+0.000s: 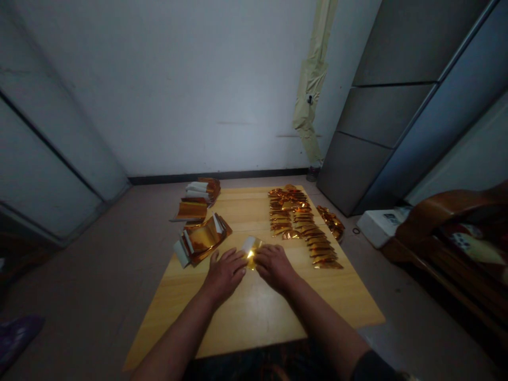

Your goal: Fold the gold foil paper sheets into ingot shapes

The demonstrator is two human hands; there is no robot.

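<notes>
A small sheet of gold foil [251,252] with a white-backed corner lies on the table between my hands, shining where the light hits it. My left hand [224,274] has its fingertips at the sheet's left edge. My right hand [273,266] presses on the right side of the sheet. Beside my left hand sits a loose pile of gold foil packets with white edges [203,241]. Long rows of folded gold foil pieces [297,225] run along the table to the right of my right hand.
The light wooden table [254,323] stands on a beige floor. More foil stacks [196,198] lie at its far left end, and a heap of gold foil [331,223] sits at its right edge. A grey cabinet [381,116] and a wooden chair [444,243] stand to the right.
</notes>
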